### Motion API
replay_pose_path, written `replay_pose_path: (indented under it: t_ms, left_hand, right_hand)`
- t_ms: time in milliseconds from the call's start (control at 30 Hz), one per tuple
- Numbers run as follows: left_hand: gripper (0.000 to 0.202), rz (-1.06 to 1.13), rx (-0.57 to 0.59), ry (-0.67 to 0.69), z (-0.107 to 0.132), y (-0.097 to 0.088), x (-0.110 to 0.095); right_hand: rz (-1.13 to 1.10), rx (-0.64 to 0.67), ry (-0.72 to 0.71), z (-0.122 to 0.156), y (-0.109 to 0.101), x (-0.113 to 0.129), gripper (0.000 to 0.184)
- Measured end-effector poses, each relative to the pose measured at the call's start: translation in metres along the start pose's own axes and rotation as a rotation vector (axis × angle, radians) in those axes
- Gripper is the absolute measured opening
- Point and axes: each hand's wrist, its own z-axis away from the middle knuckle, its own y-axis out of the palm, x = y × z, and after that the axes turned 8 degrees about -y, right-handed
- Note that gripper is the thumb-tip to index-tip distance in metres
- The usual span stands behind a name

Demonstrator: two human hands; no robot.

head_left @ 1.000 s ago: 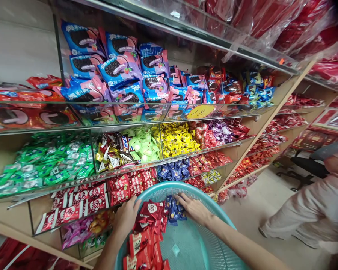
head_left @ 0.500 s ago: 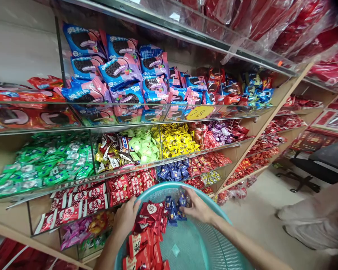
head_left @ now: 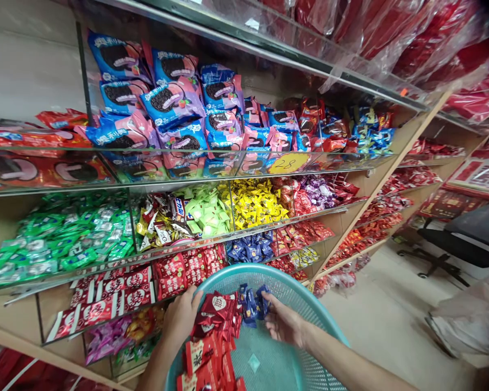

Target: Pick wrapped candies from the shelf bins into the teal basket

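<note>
My left hand (head_left: pixel 182 315) is closed over the left rim of a round turquoise plastic basket (head_left: pixel 309 304). Inside the basket, red candy packets (head_left: pixel 212 347) lie along the left side. Small blue wrapped candies (head_left: pixel 250 305) form a little pile beside them, near the far wall. My right hand (head_left: pixel 285 321) is inside the basket, just right of the blue candies. Its thumb side is up against the pile, and the other fingers are loosely bent and apart, slightly blurred, with nothing visibly held.
Glass-fronted shelves ahead hold blue cookie packs (head_left: pixel 173 103), green candies (head_left: pixel 73 233), yellow candies (head_left: pixel 258 203) and more blue candies (head_left: pixel 250 248). A yellow price tag (head_left: pixel 288 163) reads 28. To the right stand a black chair (head_left: pixel 460 241) and a person's pale trouser leg (head_left: pixel 468 320).
My right hand has moved lower in the basket, from above the blue candies to their right, its fingers less spread. My left hand stays on the rim. The other person's leg has shifted right.
</note>
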Motion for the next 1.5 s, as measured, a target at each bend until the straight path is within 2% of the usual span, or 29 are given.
replay_pose_path:
  t_ms: [100,433,700,767,800,867,967,1033,1133,1267,1500]
  left_hand:
    - [0.048,0.000,-0.002,0.001,0.000,0.001,0.001]
    - [0.049,0.015,0.015,-0.018,-0.001,-0.001,0.000]
    - [0.049,0.007,0.013,-0.008,0.000,-0.002,-0.001]
    - [0.049,0.014,0.012,-0.008,-0.001,-0.001,0.000]
    - [0.049,0.019,0.011,-0.007,-0.001,-0.001,0.000]
    - [0.049,0.029,0.009,-0.005,-0.001,0.000,0.000]
    - [0.047,0.030,0.007,-0.008,-0.001,0.000,0.000]
    - [0.046,0.028,0.005,-0.011,-0.001,0.000,-0.001]
    - [0.045,0.025,-0.002,-0.009,0.000,0.001,-0.001]
    - [0.043,0.023,-0.018,-0.010,0.000,0.001,0.000]
    - [0.042,0.029,-0.034,-0.008,0.001,0.001,0.000]
  right_hand:
    - [-0.079,-0.029,0.108,-0.004,0.007,-0.001,0.046]
    - [-0.126,-0.028,0.133,-0.006,0.013,0.000,0.049]
    - [-0.076,-0.077,0.068,0.001,0.008,-0.008,0.037]
    - [0.048,-0.126,-0.030,0.000,0.004,-0.007,0.035]
    - [0.135,-0.163,-0.123,-0.002,0.002,-0.005,0.035]
    - [0.344,-0.243,-0.417,-0.009,-0.003,0.006,0.032]
    - [0.675,-0.296,-0.922,-0.028,-0.012,0.033,0.026]
    - [0.867,-0.304,-1.086,-0.041,-0.016,0.054,0.022]
    - [1.147,-0.317,-1.113,-0.058,-0.015,0.084,0.019]
    - [1.606,-0.251,-1.029,-0.073,-0.007,0.111,0.026]
    - [1.857,-0.026,-0.972,-0.093,-0.002,0.124,0.038]
